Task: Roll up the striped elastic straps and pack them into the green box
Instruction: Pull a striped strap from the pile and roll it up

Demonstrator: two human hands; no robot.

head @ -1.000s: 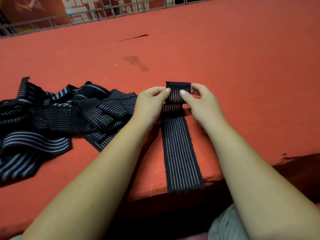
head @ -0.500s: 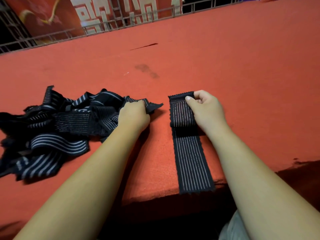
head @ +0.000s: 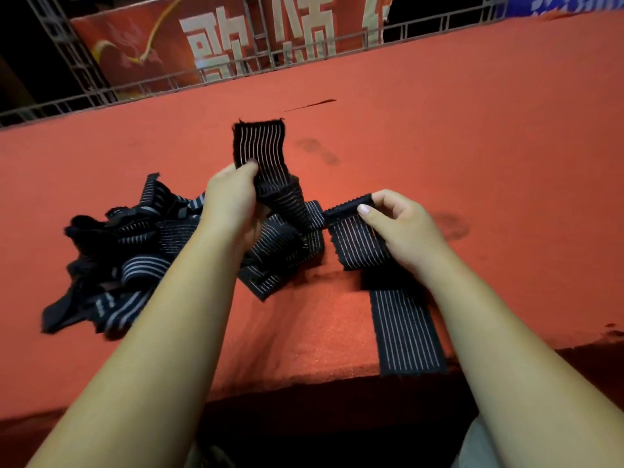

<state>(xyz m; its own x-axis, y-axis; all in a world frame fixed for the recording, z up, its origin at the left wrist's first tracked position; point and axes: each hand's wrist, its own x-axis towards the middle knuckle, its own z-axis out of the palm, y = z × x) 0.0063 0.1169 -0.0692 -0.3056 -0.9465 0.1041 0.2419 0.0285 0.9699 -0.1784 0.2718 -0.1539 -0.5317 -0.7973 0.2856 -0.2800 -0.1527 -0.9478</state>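
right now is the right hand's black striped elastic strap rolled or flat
Mostly flat: right hand pinches the strap, rolled only at its far end.

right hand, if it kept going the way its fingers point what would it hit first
Probably the lifted strap that the left hand grips: the right hand, pinching the rolled strap, points leftward, and that strap's hanging part lies just past the roll. Depth is unclear.

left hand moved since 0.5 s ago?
Yes. The left hand has risen off the pile, lifting a strap whose end now stands level with the stain on the table.
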